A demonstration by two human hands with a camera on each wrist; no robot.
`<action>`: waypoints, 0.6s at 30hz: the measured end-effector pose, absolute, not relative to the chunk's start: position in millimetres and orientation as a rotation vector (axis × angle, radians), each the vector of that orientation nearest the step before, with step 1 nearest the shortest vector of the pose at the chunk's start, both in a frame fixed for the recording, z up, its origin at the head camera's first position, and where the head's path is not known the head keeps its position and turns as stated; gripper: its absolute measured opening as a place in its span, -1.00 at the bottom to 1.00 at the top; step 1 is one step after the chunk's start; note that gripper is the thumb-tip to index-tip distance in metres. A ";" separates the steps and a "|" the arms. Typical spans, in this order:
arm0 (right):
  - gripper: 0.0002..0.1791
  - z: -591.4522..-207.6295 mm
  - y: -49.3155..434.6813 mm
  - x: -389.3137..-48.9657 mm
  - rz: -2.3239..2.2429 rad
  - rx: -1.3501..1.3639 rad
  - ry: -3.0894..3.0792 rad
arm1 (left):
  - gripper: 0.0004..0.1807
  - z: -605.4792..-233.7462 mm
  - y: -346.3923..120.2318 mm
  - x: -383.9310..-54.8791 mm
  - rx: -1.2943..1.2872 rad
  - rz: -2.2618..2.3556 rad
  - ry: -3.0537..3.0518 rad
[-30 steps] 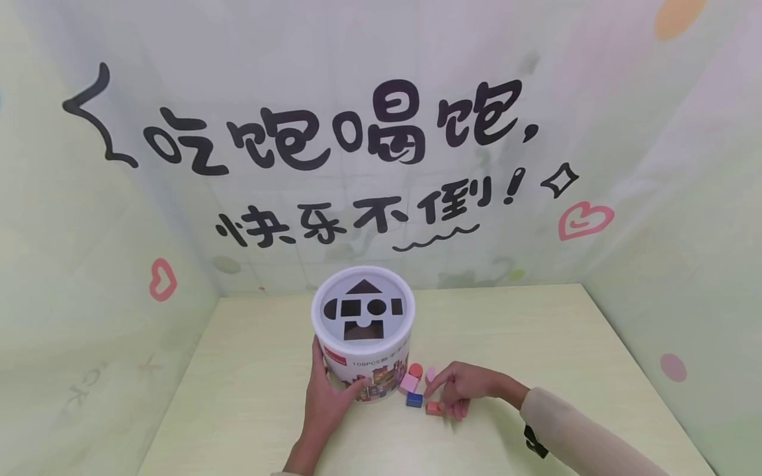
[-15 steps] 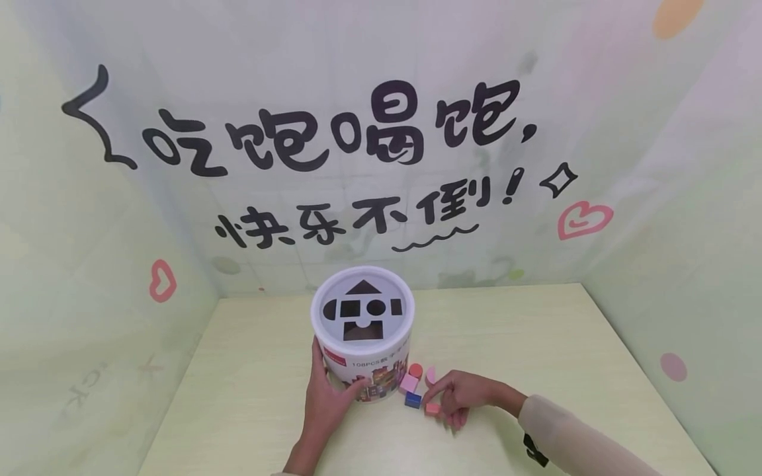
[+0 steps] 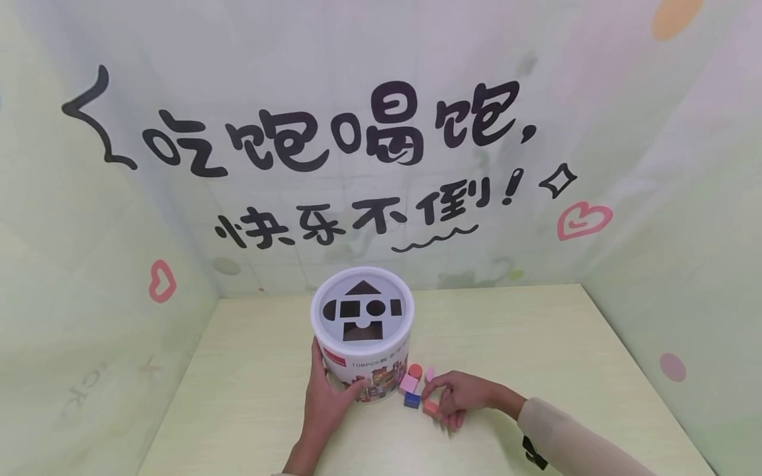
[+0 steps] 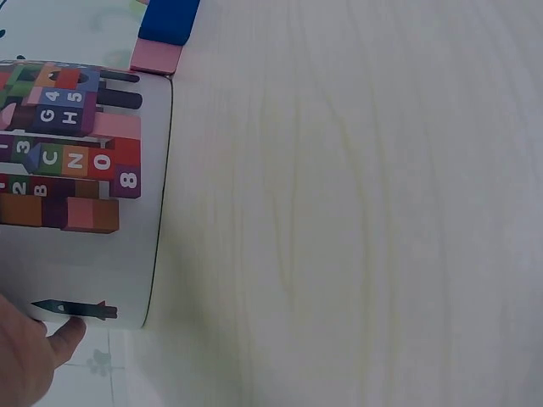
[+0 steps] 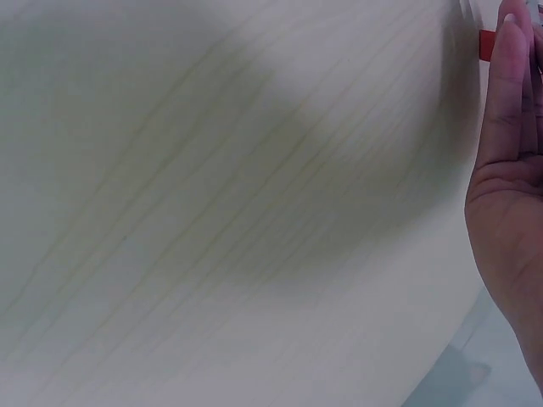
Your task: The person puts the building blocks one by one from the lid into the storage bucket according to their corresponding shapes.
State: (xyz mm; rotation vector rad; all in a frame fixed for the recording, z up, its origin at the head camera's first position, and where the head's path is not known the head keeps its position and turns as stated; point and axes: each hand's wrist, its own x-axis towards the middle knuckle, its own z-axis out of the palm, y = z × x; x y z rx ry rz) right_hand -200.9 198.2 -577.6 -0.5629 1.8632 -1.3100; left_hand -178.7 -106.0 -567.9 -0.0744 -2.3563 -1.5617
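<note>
A white toy-block bucket (image 3: 363,370) with shape-cut holes in its grey lid stands upright on the table. My left hand (image 3: 326,403) grips its lower left side, thumb across the front and fingers partly hidden behind it. In the left wrist view, the thumb (image 4: 64,343) lies against the printed wall. Right of the bucket, my right hand (image 3: 464,395) pinches a small orange block (image 3: 431,408) between index finger and thumb. Close to it sit a blue block (image 3: 412,400), a pink block (image 3: 408,383), a round red-orange block (image 3: 415,371) and a pink rounded block (image 3: 430,374).
The pale wooden table (image 3: 256,370) reaches back to a printed fabric wall (image 3: 274,53) with black lettering. Similar fabric walls rise at the left and right sides. A dark strap (image 3: 534,453) hangs under my right sleeve (image 3: 577,433).
My right fingers have closed in on the orange block, which has shifted slightly left and turned. The blue block has slid a little left. My left hand and the bucket stay put.
</note>
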 end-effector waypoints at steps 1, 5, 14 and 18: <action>-0.65 -577.9 198.3 -200.9 -1.307 -0.568 1.866 | 0.31 -567.7 -106.0 -178.6 -0.075 -1.561 -2.356; -0.62 -577.4 198.8 -201.3 -1.296 -0.586 1.866 | 0.31 -566.8 -105.9 -178.8 -0.064 -1.560 -2.365; -0.58 -580.1 197.9 -198.8 -1.293 -0.599 1.855 | 0.31 -567.7 -104.9 -178.9 -0.062 -1.562 -2.366; -0.59 -578.3 198.1 -199.9 -1.288 -0.616 1.872 | 0.32 -569.0 -105.0 -178.9 -0.051 -1.557 -2.365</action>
